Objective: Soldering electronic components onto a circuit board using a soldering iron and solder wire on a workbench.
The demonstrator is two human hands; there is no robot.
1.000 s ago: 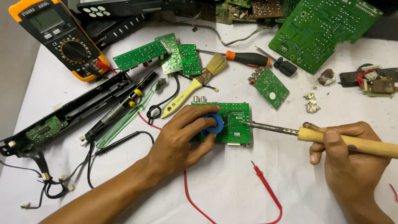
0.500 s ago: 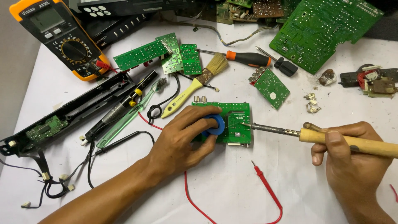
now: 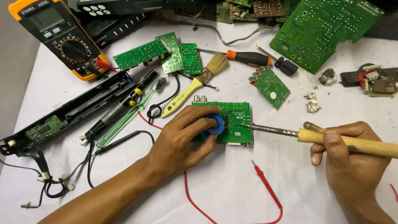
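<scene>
Two bare hands solder a small green rectangular circuit board [image 3: 232,122] on a white worktop [image 3: 232,186].

The left hand [image 3: 182,139] lies on the board's left part, its grip closed round a blue spool of solder wire [image 3: 214,124], from which a thin wire runs toward the iron's tip. The right hand [image 3: 352,155], to the right of the board, has its grip closed round the pale wooden handle of a soldering iron [image 3: 331,139]; its metal tip touches the board's middle. The board lies flat, with round sockets along its top edge. A red probe lead [image 3: 265,182] lies just below.
</scene>
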